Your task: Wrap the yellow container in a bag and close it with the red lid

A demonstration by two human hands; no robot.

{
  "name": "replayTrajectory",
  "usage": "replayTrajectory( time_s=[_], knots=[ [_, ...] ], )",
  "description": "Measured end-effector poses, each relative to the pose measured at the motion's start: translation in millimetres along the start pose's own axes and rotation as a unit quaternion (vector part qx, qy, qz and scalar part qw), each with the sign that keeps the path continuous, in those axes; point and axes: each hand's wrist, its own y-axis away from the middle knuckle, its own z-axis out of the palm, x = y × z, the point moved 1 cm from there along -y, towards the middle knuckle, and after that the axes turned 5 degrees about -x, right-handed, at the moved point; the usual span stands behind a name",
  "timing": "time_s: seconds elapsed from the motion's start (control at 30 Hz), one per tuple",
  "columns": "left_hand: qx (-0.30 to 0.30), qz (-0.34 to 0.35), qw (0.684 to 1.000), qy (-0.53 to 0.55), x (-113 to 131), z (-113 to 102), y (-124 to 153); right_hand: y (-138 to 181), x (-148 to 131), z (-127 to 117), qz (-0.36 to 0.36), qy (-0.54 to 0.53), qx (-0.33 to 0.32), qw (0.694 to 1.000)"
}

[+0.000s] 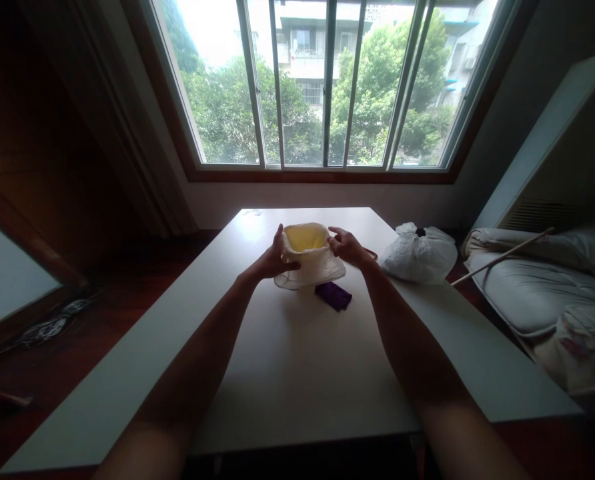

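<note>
A small open-topped container (pixel 305 257), yellow inside with a thin whitish bag-like covering folded over its rim, is held above the table. My left hand (pixel 276 259) grips its left side, thumb upward and fingers along the front. At the right rim, my right hand (pixel 343 245) pinches the covering's edge, with the index finger stretched out. Just below the container, a folded dark purple cloth (pixel 333 296) lies on the white table (pixel 307 373). What the container's bottom holds is hidden from me.
A knotted white plastic bag (pixel 417 255) sits at the table's right edge. Beyond it are a rolled mattress (pixel 517 287) and a thin stick (pixel 502 255) leaning across it. A window (pixel 322 87) is behind the table. Cables (pixel 52 327) lie on the floor at left.
</note>
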Motion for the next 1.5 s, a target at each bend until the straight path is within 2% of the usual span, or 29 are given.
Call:
replayTrajectory(
  time_s=[0.3,0.4,0.57,0.73,0.87,0.97,1.13,1.33,1.5],
  knots=[
    [0.024,-0.089,0.996,0.0,-0.1,0.3,0.7,-11.2,15.1,10.8,-0.026,0.009,0.065,0.997],
    [0.034,-0.089,0.994,-0.061,11.7,-5.7,-0.2,-13.9,19.5,13.5,-0.023,0.024,0.089,0.995],
    [0.003,-0.098,0.972,-0.214,44.0,-17.9,-0.9,-13.5,16.8,13.2,-0.013,0.036,0.099,0.994],
    [0.015,-0.024,0.953,-0.3,73.6,-16.9,-0.8,-4.4,7.8,-1.9,0.011,0.057,0.043,0.997],
    [0.06,0.027,0.946,-0.316,79.5,-5.1,-3.1,1.2,7.0,-9.5,0.03,0.091,-0.022,0.995],
    [0.082,0.024,0.943,-0.322,74.7,4.6,-5.3,1.3,10.5,-5.0,0.03,0.11,-0.049,0.992],
    [0.059,0.008,0.936,-0.347,64.7,14.2,-5.3,-1.6,19.2,9.2,0.017,0.136,-0.061,0.989],
    [0.071,-0.006,0.931,-0.359,59.8,19.0,-4.3,-4.9,35.4,23.3,0.025,0.153,-0.08,0.985],
    [0.08,-0.007,0.926,-0.368,58.0,20.1,-3.7,-5.8,43.5,17.6,0.034,0.131,-0.116,0.984]
  ],
)
